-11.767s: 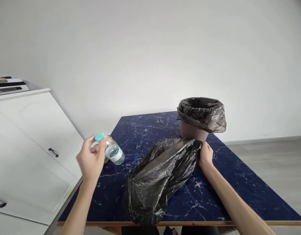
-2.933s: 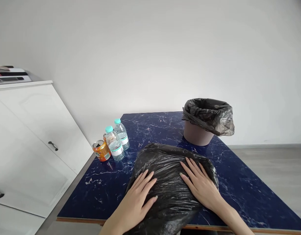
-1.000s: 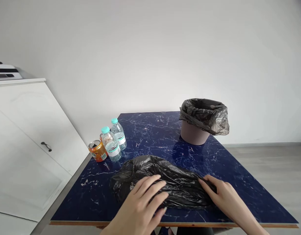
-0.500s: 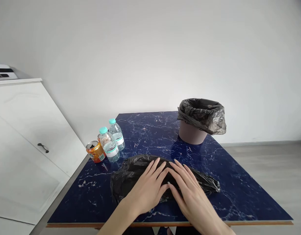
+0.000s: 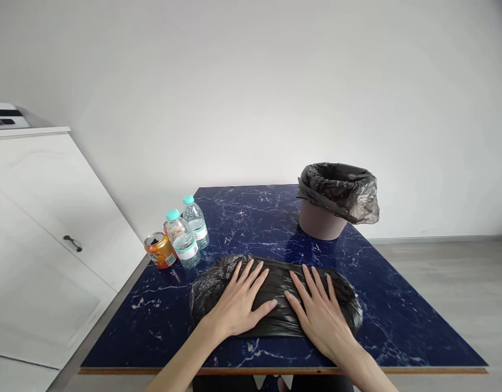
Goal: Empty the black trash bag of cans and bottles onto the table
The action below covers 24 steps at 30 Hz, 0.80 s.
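A black plastic bag [image 5: 280, 310] lies flattened and crinkled near the front of the table, stretched out sideways. On its left half rests my left hand [image 5: 242, 305], palm down, fingers spread. My right hand [image 5: 318, 313] presses flat on the right half, its fingers also spread apart. A strip of bag shows between the two thumbs. Whatever may lie under the palms is hidden.
Two clear bottles with turquoise caps [image 5: 184, 245] stand at the left beside an opened orange can [image 5: 160, 251]; another can is partly hidden behind. A lined trash bin [image 5: 322, 220] stands at the back right. A white cabinet [image 5: 42, 239] borders the blue marbled table [image 5: 251, 218].
My hands have slid apart from the middle, left hand leftward and right hand rightward. The bag now looks smoother and more stretched between them, and its right end appears bunched rounder.
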Available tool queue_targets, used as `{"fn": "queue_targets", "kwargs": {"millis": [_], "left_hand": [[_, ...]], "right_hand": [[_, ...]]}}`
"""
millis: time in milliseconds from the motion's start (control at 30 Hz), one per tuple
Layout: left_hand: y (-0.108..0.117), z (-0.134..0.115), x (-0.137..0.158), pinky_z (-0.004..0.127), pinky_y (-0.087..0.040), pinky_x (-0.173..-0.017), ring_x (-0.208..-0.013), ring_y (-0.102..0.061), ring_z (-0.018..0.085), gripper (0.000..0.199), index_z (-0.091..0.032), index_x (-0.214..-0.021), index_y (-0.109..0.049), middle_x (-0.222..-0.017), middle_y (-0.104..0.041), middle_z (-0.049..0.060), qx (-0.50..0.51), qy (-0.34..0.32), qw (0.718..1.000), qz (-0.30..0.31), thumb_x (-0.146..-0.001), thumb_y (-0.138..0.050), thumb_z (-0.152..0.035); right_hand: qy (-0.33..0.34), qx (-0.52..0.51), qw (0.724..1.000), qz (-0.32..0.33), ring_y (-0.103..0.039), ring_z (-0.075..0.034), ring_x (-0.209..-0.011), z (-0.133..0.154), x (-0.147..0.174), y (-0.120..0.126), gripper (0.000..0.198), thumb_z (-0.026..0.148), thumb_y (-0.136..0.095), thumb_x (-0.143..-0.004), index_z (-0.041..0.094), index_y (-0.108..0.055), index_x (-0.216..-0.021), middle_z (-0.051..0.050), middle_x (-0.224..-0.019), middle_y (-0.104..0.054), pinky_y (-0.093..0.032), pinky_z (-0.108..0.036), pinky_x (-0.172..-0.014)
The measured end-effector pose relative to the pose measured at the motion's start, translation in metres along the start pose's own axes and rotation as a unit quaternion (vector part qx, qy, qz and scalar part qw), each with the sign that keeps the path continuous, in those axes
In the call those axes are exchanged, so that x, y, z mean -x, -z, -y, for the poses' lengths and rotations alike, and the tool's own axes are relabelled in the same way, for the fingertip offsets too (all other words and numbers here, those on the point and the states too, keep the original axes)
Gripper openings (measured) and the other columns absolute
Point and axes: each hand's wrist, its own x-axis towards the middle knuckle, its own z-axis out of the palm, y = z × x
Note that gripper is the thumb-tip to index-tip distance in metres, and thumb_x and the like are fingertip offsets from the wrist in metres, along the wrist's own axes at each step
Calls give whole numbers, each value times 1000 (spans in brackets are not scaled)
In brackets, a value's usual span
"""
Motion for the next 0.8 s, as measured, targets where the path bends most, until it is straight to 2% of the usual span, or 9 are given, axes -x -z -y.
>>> {"fn": "queue_targets", "kwargs": {"millis": [333, 467, 633, 733, 800], "left_hand": [[-5, 23, 4, 54, -23, -133, -163, -21, 30, 68, -35, -172, -11, -177, -21, 0, -28, 20, 999, -41, -112, -35, -56], [-4, 31, 10, 56, -24, -133, -164, -18, 30, 66, -36, -171, -13, -178, -19, -1, -21, 44, 998, -29, -112, -35, -56], [7, 37, 29, 53, -34, -129, -164, -17, 29, 66, -40, -170, -10, -178, -16, -3, -3, 68, 998, 1, -112, -36, -56], [11, 31, 45, 51, -35, -129, -164, -20, 28, 66, -39, -171, -10, -177, -20, -3, -5, 74, 997, 9, -112, -37, -54], [12, 21, 56, 51, -38, -127, -162, -28, 27, 63, -35, -170, -20, -175, -28, 0, -17, 88, 996, -7, -113, -38, -52]], "right_hand": [[-11, -66, 997, 23, -21, -33, -163, -12, -6, 4, 66, 60, -37, -109, 25, -42, -165, -9, -176, -25, -22, -61, -131], [-2, -68, 997, 34, -21, -32, -163, -17, -11, 6, 64, 59, -36, -110, 27, -41, -165, -8, -176, -25, -23, -61, -131], [26, -80, 995, 58, -21, -31, -163, -26, -24, 6, 63, 58, -36, -110, 26, -41, -165, -8, -175, -28, -24, -59, -131], [25, -88, 995, 37, -22, -33, -162, -15, -23, 22, 63, 56, -37, -110, 21, -47, -161, -11, -173, -33, -27, -61, -130], [49, -88, 995, -3, -23, -34, -162, 6, -16, 40, 64, 55, -41, -109, 17, -49, -160, -12, -172, -34, -27, -62, -130]]}}
